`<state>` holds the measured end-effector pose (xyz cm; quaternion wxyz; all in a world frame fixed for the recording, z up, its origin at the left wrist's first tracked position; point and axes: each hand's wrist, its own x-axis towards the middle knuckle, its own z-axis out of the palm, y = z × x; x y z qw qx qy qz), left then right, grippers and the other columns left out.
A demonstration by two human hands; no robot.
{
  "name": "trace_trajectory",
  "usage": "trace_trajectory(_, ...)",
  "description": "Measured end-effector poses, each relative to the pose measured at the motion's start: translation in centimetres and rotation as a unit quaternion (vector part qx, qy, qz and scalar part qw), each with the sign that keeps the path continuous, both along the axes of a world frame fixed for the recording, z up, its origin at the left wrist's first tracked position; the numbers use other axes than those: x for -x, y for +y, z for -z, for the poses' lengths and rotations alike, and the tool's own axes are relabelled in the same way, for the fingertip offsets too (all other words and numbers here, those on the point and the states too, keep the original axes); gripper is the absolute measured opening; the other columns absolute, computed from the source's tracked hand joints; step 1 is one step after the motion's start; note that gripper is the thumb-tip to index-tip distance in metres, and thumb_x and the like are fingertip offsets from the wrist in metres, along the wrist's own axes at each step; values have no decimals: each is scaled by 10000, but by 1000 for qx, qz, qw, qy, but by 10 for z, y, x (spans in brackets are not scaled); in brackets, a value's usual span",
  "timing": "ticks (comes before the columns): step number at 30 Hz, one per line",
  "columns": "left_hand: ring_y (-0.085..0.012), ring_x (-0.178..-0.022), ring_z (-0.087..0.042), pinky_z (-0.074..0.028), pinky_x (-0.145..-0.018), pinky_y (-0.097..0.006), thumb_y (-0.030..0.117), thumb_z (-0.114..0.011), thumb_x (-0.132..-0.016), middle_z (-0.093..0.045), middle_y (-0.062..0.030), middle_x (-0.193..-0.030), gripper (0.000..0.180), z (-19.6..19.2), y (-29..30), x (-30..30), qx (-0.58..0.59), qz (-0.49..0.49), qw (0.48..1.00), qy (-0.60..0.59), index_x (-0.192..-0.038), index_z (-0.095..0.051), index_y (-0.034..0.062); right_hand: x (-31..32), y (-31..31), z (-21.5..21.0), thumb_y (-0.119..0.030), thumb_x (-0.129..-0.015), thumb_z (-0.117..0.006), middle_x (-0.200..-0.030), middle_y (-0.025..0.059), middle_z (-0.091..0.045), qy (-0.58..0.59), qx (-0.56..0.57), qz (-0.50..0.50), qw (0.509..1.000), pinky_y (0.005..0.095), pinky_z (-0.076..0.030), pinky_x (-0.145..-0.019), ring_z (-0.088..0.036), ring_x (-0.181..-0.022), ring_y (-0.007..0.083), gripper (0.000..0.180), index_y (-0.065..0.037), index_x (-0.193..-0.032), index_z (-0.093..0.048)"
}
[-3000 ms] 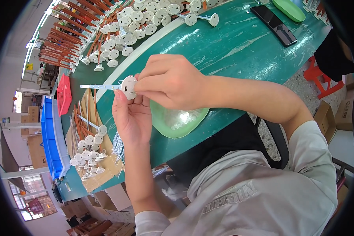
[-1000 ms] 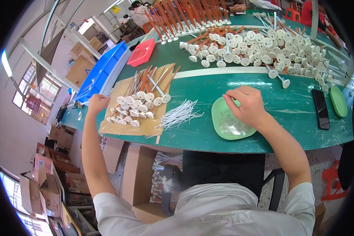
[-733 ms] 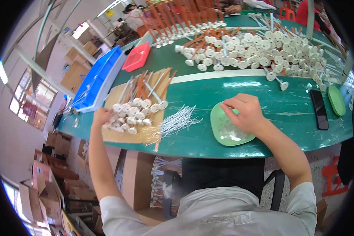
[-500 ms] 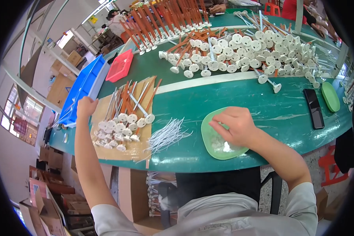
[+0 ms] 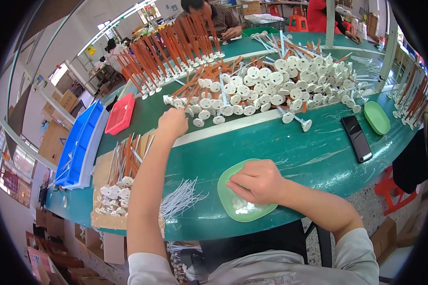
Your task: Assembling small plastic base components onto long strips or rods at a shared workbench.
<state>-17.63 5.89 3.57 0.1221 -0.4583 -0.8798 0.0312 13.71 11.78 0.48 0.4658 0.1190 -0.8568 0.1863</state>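
Note:
My left hand (image 5: 173, 122) is stretched forward to the near left edge of a big pile of white disc-ended sticks (image 5: 264, 85) with brown and white stems. Its fingertips are hidden behind the hand, so whether they grip a stick does not show. Over a green dish (image 5: 226, 202) my right hand (image 5: 257, 181) is closed, thumb and fingers drawn together; anything between them is too small to see. Small clear pieces (image 5: 246, 207) lie in that dish. Left of it, thin white strips (image 5: 183, 197) are bunched on the green table (image 5: 199, 164).
A cardboard sheet (image 5: 102, 173) carries more disc-ended sticks (image 5: 114, 192), partly behind my left forearm. Blue bin (image 5: 83, 147) and red basket (image 5: 120, 114) stand left. Brown sticks (image 5: 152, 59) stand upright behind. A phone (image 5: 356, 139) and second green dish (image 5: 377, 118) lie right. People sit across.
My left hand has gone from beside the cardboard sheet forward and right to the big pile. My right hand stays over the dish, still closed. The whole view has shifted.

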Motion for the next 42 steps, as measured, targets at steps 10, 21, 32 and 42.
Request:
trace_trajectory(10, -374, -724, -643, -538, -730, -424, 127, -663, -751, -652, -250, -884, 203, -86, -121, -31, -78, -33, 991, 100, -880, -679, -29, -3, 1, -3, -104, -715, -746, -621, 12, -595, 3, -58, -14, 998, 298, -458, -449, -575, -524, 173, 101, -83, -696, -649)
trace_trajectory(21, -290, -1147, -587, -488, -992, -413, 28, -583, -904, -564, -204, -1262, 461, -22, -75, -137, -361, 309, 575, -666, -1339, -445, -35, -6, 3, -10, -51, -684, -760, -716, 33, -635, 140, -22, 43, 989, 298, -489, -507, -596, -589, 194, 147, -59, -791, -659)
trace_trajectory(32, -261, -1186, -562, -452, -1031, -428, 52, -632, -888, -551, -159, -1295, 603, 29, -60, -169, -323, 283, 400, -810, -1422, -353, 18, 4, 24, -1, 7, -575, -763, -856, 54, -636, 181, -63, 28, 981, 283, -525, -542, -615, -675, 220, 344, -32, -911, -701)
trace_trajectory(42, -254, -1221, -533, -431, -1045, -418, 5, -538, -927, -539, -183, -1314, 557, 38, -62, -164, -305, 303, 374, -822, -1441, -323, 16, 6, 14, -2, 44, -577, -738, -826, 51, -620, 172, -64, 30, 983, 282, -536, -536, -627, -665, 205, 320, -26, -888, -706)
